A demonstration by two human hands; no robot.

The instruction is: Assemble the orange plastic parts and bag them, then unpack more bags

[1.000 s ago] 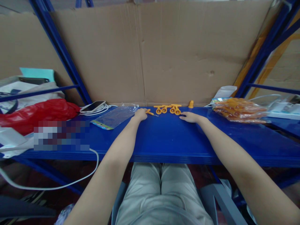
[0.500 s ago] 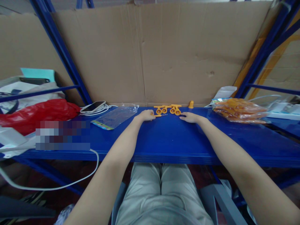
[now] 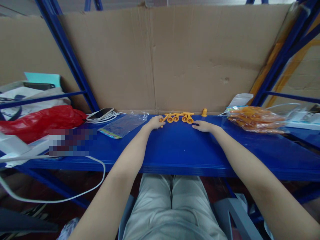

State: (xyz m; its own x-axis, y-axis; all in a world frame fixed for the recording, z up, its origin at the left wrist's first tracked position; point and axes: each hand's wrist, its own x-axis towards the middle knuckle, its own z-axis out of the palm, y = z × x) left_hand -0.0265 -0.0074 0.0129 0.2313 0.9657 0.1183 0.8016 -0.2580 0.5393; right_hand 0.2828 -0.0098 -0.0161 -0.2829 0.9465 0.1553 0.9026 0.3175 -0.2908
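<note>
My left hand (image 3: 156, 122) is closed on a small orange ridged rod (image 3: 165, 117). A thin metal spring (image 3: 171, 112) sticks out from its far end, and the rod tilts up and to the right. Beside it lie two pairs of orange plastic parts with round cups, the left pair (image 3: 176, 118) and the right pair (image 3: 187, 117). My right hand (image 3: 203, 126) rests on the table with its fingers apart, its fingertips close to the right pair; I cannot tell if they touch. Behind that hand stands an orange cap-like piece (image 3: 204, 112).
Left of my hands lies a clear plastic bag (image 3: 125, 124), with a phone (image 3: 101, 114) on coiled white cable behind it. Bagged orange parts (image 3: 255, 118) sit at the right. Cardboard (image 3: 190, 60) walls off the back of the blue table (image 3: 180, 150); a red bag (image 3: 47, 121) is at far left.
My left hand has turned the orange rod: its spring end, low and pointing right before, now points up and away. My right hand has stayed nearly still.
</note>
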